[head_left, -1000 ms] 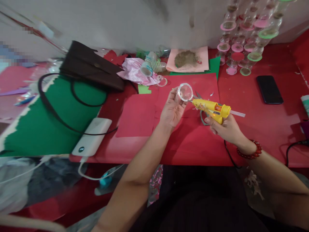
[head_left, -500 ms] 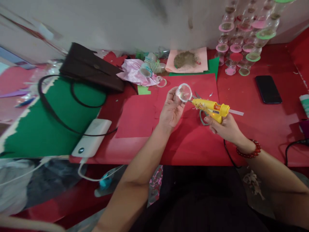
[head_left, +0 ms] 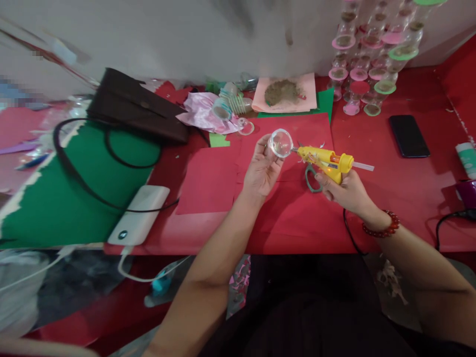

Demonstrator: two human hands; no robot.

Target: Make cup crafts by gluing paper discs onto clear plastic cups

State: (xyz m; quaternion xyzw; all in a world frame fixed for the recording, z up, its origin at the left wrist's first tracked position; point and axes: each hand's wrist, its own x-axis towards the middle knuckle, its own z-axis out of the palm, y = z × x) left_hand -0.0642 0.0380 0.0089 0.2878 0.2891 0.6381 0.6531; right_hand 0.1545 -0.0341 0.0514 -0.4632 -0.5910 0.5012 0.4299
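Between the fingers of my left hand [head_left: 263,171] is a clear plastic cup [head_left: 281,143], its round rim turned up toward me. My right hand [head_left: 347,191] grips a yellow hot glue gun [head_left: 325,159] by its handle, and a clear glue stick [head_left: 363,166] pokes out of the back. The gun's nozzle points left, at or very near the cup's rim; I cannot tell whether they touch. Stringy glue clings to the front of the gun. Beneath it lie scissors [head_left: 312,178], partly hidden, on red paper [head_left: 286,208].
Stacked clear cups with coloured discs [head_left: 359,88] stand at the back right, near a phone [head_left: 409,136]. Pink paper bearing brown grains [head_left: 284,94] lies at the back. Leftward are nested cups [head_left: 236,101], a dark bag [head_left: 137,106] and a white power bank [head_left: 139,215].
The view has shifted slightly. The glue gun's nozzle has moved a little down along the cup's right side. Both hands keep their holds.
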